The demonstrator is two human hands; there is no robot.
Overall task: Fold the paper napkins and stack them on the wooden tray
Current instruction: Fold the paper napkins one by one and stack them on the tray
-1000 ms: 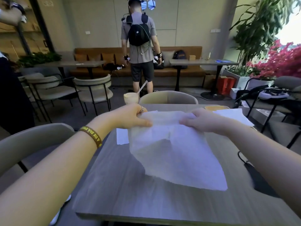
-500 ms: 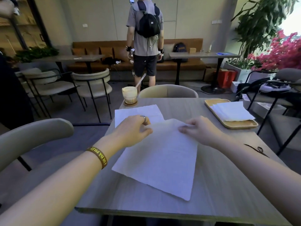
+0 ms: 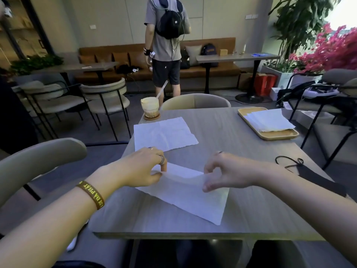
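Observation:
A white paper napkin (image 3: 193, 198) lies in front of me on the grey table (image 3: 222, 138), its far edge lifted and curling toward me. My left hand (image 3: 141, 169) pinches that edge at its left end. At the right end my right hand (image 3: 226, 171) pinches the same edge between thumb and fingers. A second napkin (image 3: 164, 133) lies flat and unfolded further back on the left. The wooden tray (image 3: 278, 134) sits at the far right of the table with a stack of folded napkins (image 3: 268, 119) on it.
A drink glass (image 3: 150, 108) with a straw stands on a coaster at the table's far left corner. A black cord and dark object (image 3: 297, 165) lie at the right edge. Chairs ring the table. A person with a backpack (image 3: 166, 45) stands beyond it.
Both hands have laid the napkin down on the table and pulled its far edge back toward me, so it now folds over. The view has tilted down.

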